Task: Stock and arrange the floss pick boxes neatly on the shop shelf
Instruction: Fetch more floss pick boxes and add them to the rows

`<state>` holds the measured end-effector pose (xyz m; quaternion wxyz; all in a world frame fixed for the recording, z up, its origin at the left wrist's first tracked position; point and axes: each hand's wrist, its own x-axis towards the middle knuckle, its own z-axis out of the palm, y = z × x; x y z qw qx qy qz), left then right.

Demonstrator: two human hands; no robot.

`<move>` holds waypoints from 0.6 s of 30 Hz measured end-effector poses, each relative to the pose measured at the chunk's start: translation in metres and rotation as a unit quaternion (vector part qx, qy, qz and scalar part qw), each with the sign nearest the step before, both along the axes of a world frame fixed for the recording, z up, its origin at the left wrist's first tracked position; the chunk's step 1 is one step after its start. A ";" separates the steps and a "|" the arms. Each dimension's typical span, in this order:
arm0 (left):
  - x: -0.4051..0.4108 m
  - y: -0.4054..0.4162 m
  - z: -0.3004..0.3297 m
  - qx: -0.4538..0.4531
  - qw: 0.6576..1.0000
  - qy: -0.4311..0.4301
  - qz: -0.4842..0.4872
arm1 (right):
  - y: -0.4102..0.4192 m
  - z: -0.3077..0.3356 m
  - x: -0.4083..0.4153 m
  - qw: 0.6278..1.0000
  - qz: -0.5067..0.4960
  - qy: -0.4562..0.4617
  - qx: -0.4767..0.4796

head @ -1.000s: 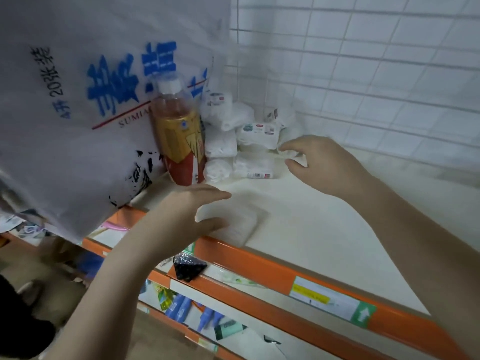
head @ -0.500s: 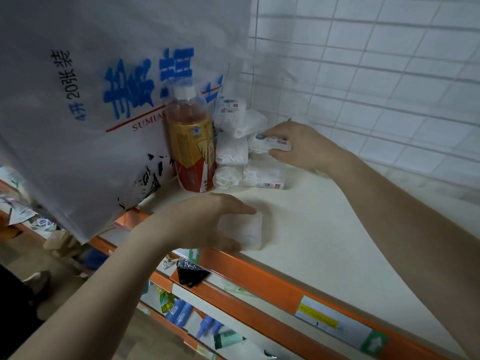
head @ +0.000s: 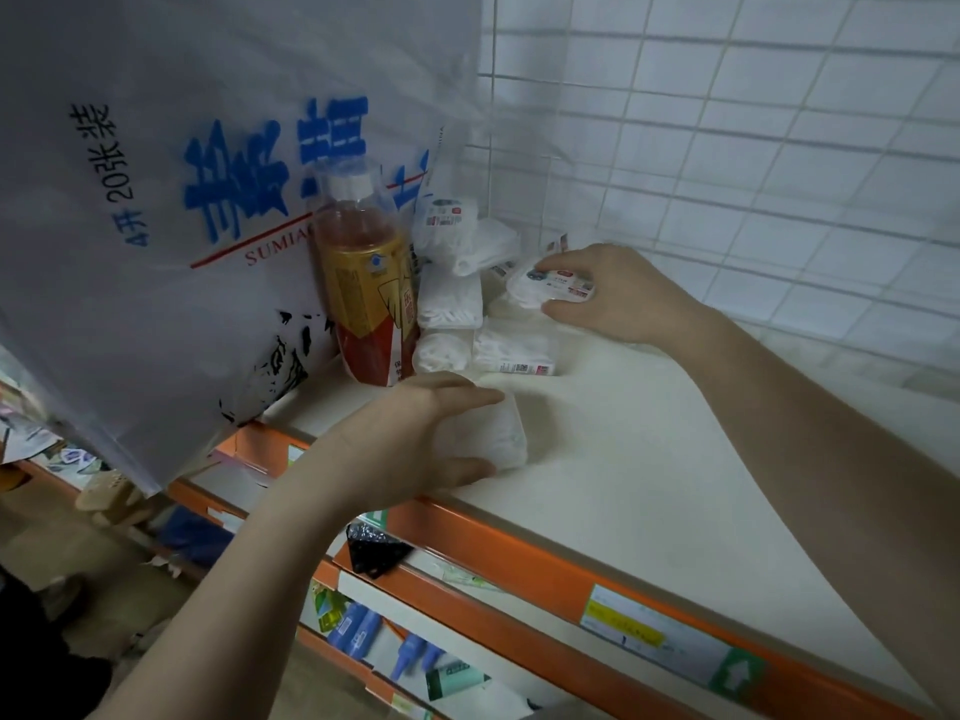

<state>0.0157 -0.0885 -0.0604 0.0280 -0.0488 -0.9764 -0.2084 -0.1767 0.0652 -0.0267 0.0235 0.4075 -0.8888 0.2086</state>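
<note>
Several white floss pick boxes (head: 457, 298) are piled in the back left corner of the cream shelf (head: 649, 459). My right hand (head: 618, 293) grips one labelled floss pick box (head: 545, 289) at the right side of the pile, above another box (head: 514, 353) lying flat. My left hand (head: 410, 439) is closed around a clear floss pick box (head: 493, 433) that rests on the shelf near the front edge, apart from the pile.
A drink bottle (head: 366, 283) with a gold and red label stands just left of the pile. A large white plastic bag (head: 182, 189) with blue print hangs at the left. A white wire grid (head: 753, 148) backs the shelf. An orange rail (head: 545, 574) edges its front; lower shelves hold goods.
My right hand reached into the pile and took hold of a labelled box. My left hand slid its box slightly further onto the shelf.
</note>
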 end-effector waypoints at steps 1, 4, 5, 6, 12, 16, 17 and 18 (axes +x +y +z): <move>-0.001 0.001 0.001 0.001 1.000 0.010 -0.003 | 0.005 0.001 0.004 1.000 -0.004 0.000 -0.002; -0.006 0.005 0.005 0.006 1.000 0.023 -0.014 | 0.026 0.004 0.018 0.999 -0.032 -0.004 -0.021; -0.008 0.007 0.005 0.012 0.999 0.024 -0.018 | 0.034 0.005 0.024 0.998 -0.049 -0.009 -0.030; -0.009 0.009 0.005 0.021 0.999 0.027 -0.022 | 0.041 0.005 0.030 0.997 -0.062 -0.013 -0.038; -0.027 0.037 -0.001 0.039 0.993 0.039 -0.105 | 0.105 -0.005 0.064 0.982 -0.183 -0.007 -0.044; -0.034 0.069 -0.003 0.056 0.983 0.044 -0.169 | 0.155 -0.010 0.100 0.960 -0.276 0.003 -0.037; -0.035 0.079 -0.002 0.061 0.979 0.043 -0.188 | 0.169 -0.010 0.111 0.953 -0.301 0.007 -0.040; -0.036 0.090 -0.002 0.062 0.975 0.043 -0.207 | 0.182 -0.010 0.122 0.944 -0.327 0.011 -0.042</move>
